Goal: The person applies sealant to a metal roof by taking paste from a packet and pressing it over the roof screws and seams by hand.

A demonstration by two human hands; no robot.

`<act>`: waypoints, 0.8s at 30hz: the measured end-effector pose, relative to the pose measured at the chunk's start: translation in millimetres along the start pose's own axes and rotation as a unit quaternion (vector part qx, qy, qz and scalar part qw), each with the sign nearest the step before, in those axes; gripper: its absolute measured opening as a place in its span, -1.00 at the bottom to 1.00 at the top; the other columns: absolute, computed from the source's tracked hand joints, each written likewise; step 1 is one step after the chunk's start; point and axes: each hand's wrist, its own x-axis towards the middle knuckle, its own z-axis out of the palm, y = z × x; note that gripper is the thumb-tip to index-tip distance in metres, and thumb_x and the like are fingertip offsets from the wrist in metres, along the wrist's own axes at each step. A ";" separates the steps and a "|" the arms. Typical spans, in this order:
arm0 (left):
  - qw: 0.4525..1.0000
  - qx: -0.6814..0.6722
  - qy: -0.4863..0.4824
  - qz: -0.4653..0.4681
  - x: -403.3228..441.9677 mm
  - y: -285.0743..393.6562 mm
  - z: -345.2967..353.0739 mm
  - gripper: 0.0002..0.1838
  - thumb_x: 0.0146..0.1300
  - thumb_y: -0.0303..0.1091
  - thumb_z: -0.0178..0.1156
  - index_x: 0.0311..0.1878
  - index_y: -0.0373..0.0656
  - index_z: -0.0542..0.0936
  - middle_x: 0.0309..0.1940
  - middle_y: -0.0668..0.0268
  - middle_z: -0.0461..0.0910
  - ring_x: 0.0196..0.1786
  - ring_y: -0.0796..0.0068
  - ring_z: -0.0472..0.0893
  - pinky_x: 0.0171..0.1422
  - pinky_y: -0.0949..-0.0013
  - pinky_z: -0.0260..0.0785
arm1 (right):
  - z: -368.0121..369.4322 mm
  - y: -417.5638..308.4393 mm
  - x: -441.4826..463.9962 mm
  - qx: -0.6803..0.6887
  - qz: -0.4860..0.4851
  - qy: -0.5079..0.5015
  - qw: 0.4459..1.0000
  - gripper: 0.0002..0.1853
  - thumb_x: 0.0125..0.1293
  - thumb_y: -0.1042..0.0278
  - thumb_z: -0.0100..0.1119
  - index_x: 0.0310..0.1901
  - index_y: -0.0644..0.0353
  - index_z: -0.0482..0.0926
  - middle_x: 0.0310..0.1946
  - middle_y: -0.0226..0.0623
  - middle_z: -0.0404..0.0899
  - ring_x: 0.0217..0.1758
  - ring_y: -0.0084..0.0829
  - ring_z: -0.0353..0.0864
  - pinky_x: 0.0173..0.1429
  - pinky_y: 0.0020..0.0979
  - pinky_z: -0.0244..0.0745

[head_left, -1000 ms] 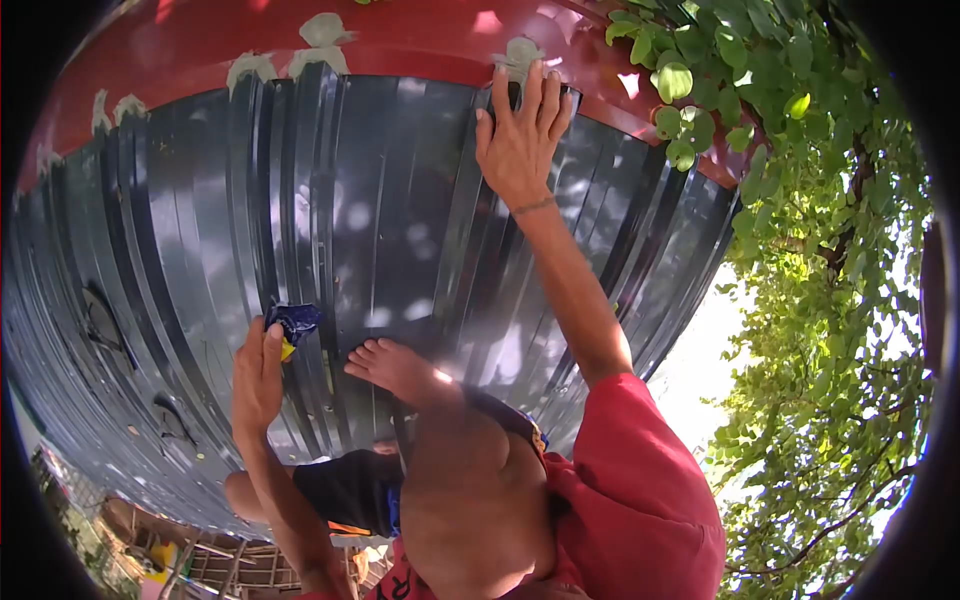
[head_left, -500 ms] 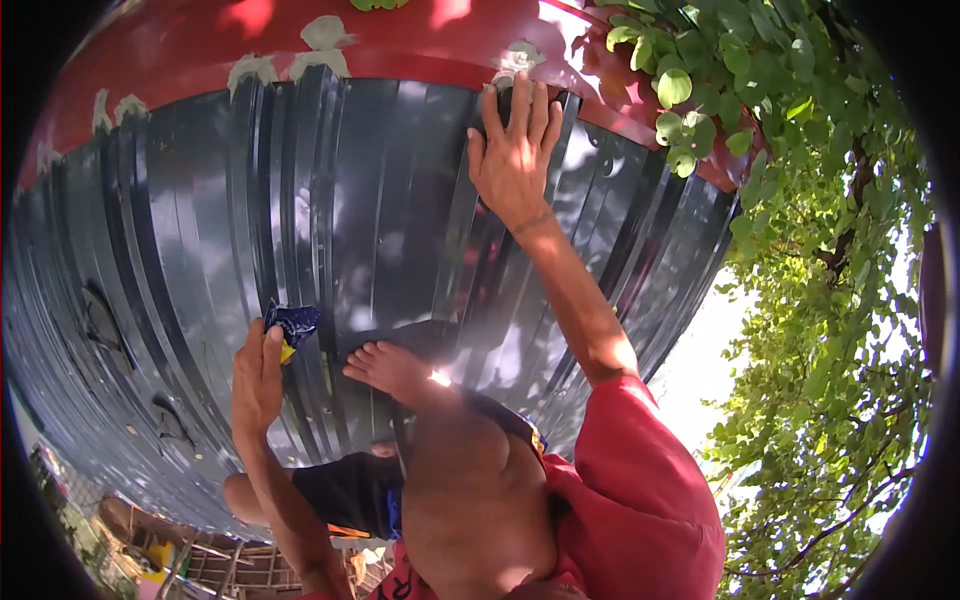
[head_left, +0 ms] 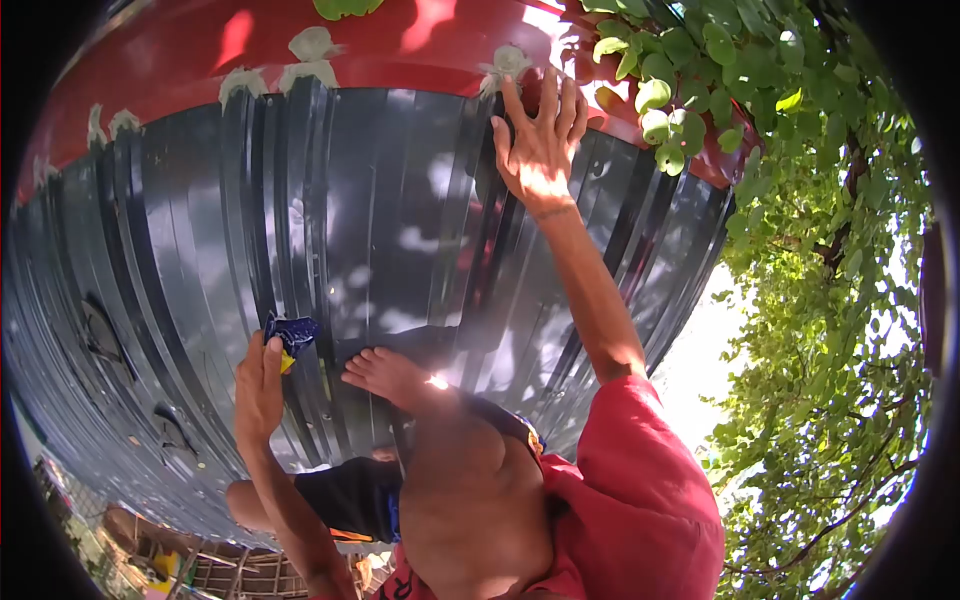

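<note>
My left hand (head_left: 262, 388) pinches a small blue and yellow packet (head_left: 291, 333) above the dark ribbed metal roofing (head_left: 400, 190). My right hand (head_left: 541, 137) reaches up to the lower edge of the red metal strip (head_left: 400, 50). Its fingers are spread, with the tips at the seam, just right of a grey patch of sealant (head_left: 508, 64). More grey sealant (head_left: 310, 60) covers the rib ends farther left along the seam. Whatever lies under the right fingertips is hidden.
My bare foot (head_left: 385, 372) rests on the roofing near the packet. Two flip-flops, one higher (head_left: 103, 335) and one lower (head_left: 175, 432), lie to the left. Leafy branches (head_left: 690, 90) overhang the right end of the strip. A wooden lattice structure (head_left: 235, 572) stands below at lower left.
My right hand has slid rightward along the seam, uncovering more of the grey sealant patch. The left hand still holds the packet, and the view has shifted slightly.
</note>
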 end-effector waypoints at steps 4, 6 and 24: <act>1.000 -0.002 0.001 -0.003 0.1 1.2 -1.8 -0.52 0.68 -0.01 -0.05 -0.11 -0.36 0.46 -0.44 -0.02 0.55 -0.37 0.11 0.58 -0.18 0.16 0.41 | 3.0 1.7 -8.1 0.027 0.038 -0.008 0.999 -0.48 0.54 0.08 0.05 0.48 -0.09 0.48 0.63 0.17 0.05 0.69 0.22 -0.06 0.70 0.22 -0.26; 1.000 0.001 -0.001 -0.007 0.4 2.5 -2.4 -0.52 0.68 -0.02 -0.04 -0.11 -0.36 0.45 -0.44 -0.03 0.55 -0.37 0.10 0.58 -0.18 0.15 0.40 | 3.6 1.9 -12.9 0.038 0.043 -0.007 0.998 -0.46 0.55 0.11 0.02 0.50 -0.07 0.46 0.63 0.18 0.04 0.69 0.23 -0.06 0.70 0.23 -0.26; 1.000 -0.020 0.005 -0.006 -2.7 2.0 -6.2 -0.50 0.68 -0.01 -0.05 -0.06 -0.40 0.48 -0.47 0.08 0.51 -0.39 0.28 0.47 -0.22 0.19 0.35 | 2.6 -1.6 -35.1 -0.003 0.036 -0.070 0.997 -0.17 0.18 0.43 0.15 0.57 0.04 0.30 0.64 0.21 -0.03 0.70 0.30 -0.10 0.69 0.30 -0.27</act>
